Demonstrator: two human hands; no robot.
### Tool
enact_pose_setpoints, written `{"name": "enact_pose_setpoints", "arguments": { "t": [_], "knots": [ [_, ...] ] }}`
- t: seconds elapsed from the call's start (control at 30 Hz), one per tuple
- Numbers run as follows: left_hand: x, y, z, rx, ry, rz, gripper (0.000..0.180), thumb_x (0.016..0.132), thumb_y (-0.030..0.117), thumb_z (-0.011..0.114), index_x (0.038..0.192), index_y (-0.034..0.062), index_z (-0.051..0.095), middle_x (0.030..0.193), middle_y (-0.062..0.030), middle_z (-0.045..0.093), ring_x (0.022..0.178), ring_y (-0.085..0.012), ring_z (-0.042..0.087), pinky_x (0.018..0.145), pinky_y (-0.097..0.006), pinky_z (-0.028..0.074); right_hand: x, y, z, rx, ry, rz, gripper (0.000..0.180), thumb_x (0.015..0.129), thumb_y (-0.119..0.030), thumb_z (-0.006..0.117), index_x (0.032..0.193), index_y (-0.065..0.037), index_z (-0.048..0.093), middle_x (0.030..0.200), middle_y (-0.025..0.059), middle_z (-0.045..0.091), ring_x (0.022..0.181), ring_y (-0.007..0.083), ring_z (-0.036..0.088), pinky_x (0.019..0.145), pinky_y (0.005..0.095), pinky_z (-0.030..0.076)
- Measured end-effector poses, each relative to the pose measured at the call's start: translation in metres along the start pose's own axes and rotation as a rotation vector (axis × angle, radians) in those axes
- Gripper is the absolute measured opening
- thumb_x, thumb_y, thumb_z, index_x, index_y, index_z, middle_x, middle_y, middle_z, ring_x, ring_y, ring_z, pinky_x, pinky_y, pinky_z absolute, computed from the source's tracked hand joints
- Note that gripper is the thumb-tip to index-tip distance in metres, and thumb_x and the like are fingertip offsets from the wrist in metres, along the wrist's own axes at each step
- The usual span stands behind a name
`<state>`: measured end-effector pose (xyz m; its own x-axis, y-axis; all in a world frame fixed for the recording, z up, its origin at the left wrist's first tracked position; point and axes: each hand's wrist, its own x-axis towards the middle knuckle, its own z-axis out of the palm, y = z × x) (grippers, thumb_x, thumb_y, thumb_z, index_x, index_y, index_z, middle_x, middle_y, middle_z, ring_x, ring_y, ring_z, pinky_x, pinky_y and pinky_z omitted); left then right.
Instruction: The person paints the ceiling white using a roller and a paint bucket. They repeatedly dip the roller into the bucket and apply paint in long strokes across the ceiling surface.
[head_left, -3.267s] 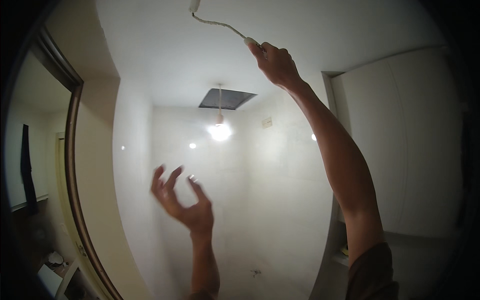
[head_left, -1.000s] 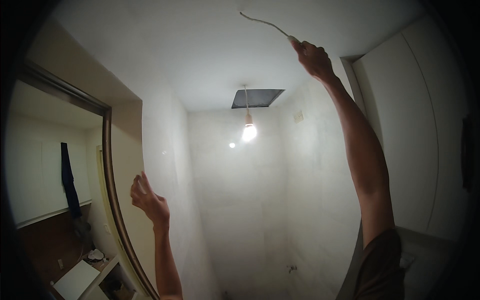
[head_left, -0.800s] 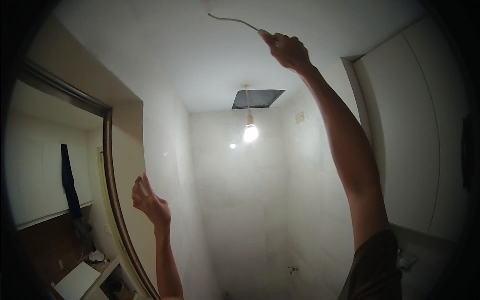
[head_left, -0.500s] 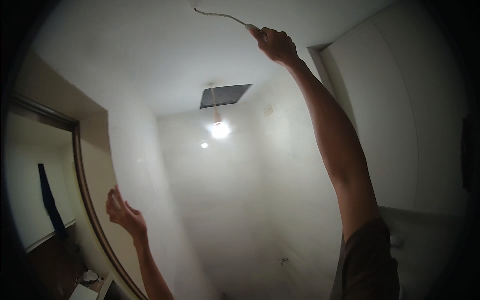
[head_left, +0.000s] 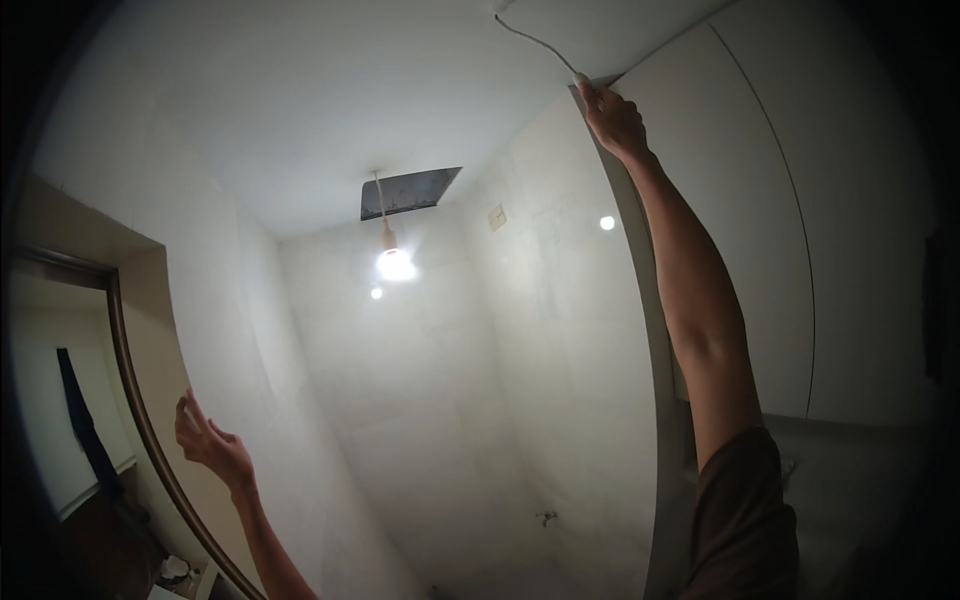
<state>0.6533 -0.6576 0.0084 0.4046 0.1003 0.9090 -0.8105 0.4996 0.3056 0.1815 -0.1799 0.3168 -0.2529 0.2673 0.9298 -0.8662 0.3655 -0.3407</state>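
Note:
My right hand [head_left: 615, 122] is raised high at the upper right, its fingers closed around the lower end of a thin pale cable [head_left: 540, 42]. The cable curves down to it from a small hole in the ceiling; a whitish tip at its end shows by my thumb and looks partly covered by the fingers. Lower on the left, my left hand [head_left: 213, 447] is held up with its fingers stretched and apart, holding nothing. It is nearest the wall corner [head_left: 180, 350] beside the doorway; whether it touches that edge I cannot tell.
A lit bulb [head_left: 396, 264] hangs on a cord from the ceiling, in front of a dark square ceiling opening [head_left: 410, 193]. Tall white cabinet doors [head_left: 740, 220] stand at the right. A brown-framed doorway [head_left: 140, 400] lies left. A small tap-like fitting [head_left: 545, 518] juts from the wall.
The view has turned, so the bulb sits further left and the cable further right. My right hand still grips the cable, now nearer the cabinet in the picture. My left hand keeps its pose.

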Motion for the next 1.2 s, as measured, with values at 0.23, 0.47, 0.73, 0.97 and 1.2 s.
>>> {"name": "enact_pose_setpoints", "arguments": {
  "t": [0.23, 0.47, 0.73, 0.97, 1.2],
  "knots": [
    [0.001, -0.006, 0.001, -0.022, 0.005, 0.047, 0.077, 0.085, -0.012, 0.065, 0.152, 0.0183, 0.043, 0.146, -0.0073, 0.050, 0.133, -0.0313, 0.047, 0.099, -0.052, 0.044, -0.014, 0.044, 0.000, 0.015, 0.017, 0.053, 0.068, 0.099, -0.065, 0.037, 0.118, -0.007, 0.066, 0.112, 0.0211, 0.071, 0.109, 0.0428, 0.066, 0.097, 0.0527, 0.051],
    [0.006, -0.011, 0.002, 0.011, 0.021, 0.108, 0.077, 0.085, -0.012, 0.065, 0.152, 0.0190, 0.042, 0.141, -0.0099, 0.054, 0.127, -0.0324, 0.053, 0.096, -0.048, 0.052, -0.020, 0.083, 0.017, 0.209, 0.049, 0.221, 0.055, 0.100, -0.050, 0.045, 0.115, -0.001, 0.064, 0.106, 0.0267, 0.070, 0.101, 0.0443, 0.068, 0.090, 0.0514, 0.054],
    [0.006, -0.018, 0.008, -0.014, 0.022, 0.087, 0.076, 0.086, -0.013, 0.063, 0.151, 0.0206, 0.044, 0.140, -0.0091, 0.056, 0.125, -0.0321, 0.055, 0.097, -0.045, 0.056, -0.011, 0.061, 0.013, 0.840, -0.044, 0.351, 0.032, 0.108, -0.033, 0.044, 0.092, -0.006, 0.047, 0.070, 0.0022, 0.045, 0.054, 0.0118, 0.046, 0.046, 0.0298, 0.042],
    [0.007, -0.020, 0.010, -0.049, 0.043, 0.103, 0.072, 0.088, -0.011, 0.061, 0.151, 0.0214, 0.044, 0.141, -0.0089, 0.056, 0.125, -0.0301, 0.057, 0.099, -0.043, 0.057, 0.019, 0.078, 0.016, 0.733, 0.002, 0.302, 0.035, 0.107, -0.026, 0.041, 0.082, -0.002, 0.046, 0.065, 0.0060, 0.048, 0.051, 0.0153, 0.049, 0.046, 0.0318, 0.044],
    [0.006, -0.024, 0.016, -0.042, 0.085, 0.112, 0.070, 0.088, -0.012, 0.061, 0.149, 0.0198, 0.047, 0.141, -0.0109, 0.056, 0.126, -0.0313, 0.057, 0.097, -0.041, 0.059, 0.045, 0.090, 0.025, 0.803, 0.037, 0.330, 0.041, 0.106, -0.028, 0.040, 0.091, 0.008, 0.055, 0.069, 0.0155, 0.060, 0.053, 0.0205, 0.059, 0.048, 0.0354, 0.052]
  ]
}}
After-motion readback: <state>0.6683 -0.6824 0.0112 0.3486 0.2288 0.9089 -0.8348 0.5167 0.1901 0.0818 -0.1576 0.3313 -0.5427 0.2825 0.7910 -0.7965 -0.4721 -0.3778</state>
